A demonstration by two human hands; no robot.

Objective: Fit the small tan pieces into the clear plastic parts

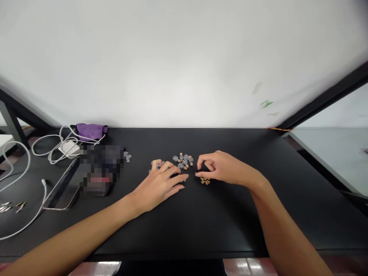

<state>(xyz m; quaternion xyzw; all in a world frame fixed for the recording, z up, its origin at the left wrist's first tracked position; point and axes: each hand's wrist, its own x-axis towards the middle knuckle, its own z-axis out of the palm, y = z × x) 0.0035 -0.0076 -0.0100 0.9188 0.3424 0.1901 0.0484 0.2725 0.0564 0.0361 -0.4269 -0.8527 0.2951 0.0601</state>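
Observation:
My left hand (pixel 162 183) reaches low over the black table, its fingers spread above several small clear glass bottles (pixel 158 165) that it partly covers. Between its thumb and index finger shows a bit of clear glass, seemingly one small bottle (pixel 184 180). My right hand (pixel 220 166) is curled in a pinch, with a tiny brown cork (pixel 196 174) at the fingertips. Just under it lie several loose corks (pixel 205 181). Beyond and between the hands is a cluster of small glass bottles (pixel 184 161) with corks in their necks.
On the left lie white cables (pixel 54 147) with a charger (pixel 69 148), a purple pouch (pixel 90 131), a phone (pixel 61 188) and a blurred-out patch. A few clear pieces (pixel 127 156) sit beside it. Small metallic bits (pixel 11 207) are far left. A white wall (pixel 184 69) rises behind the table.

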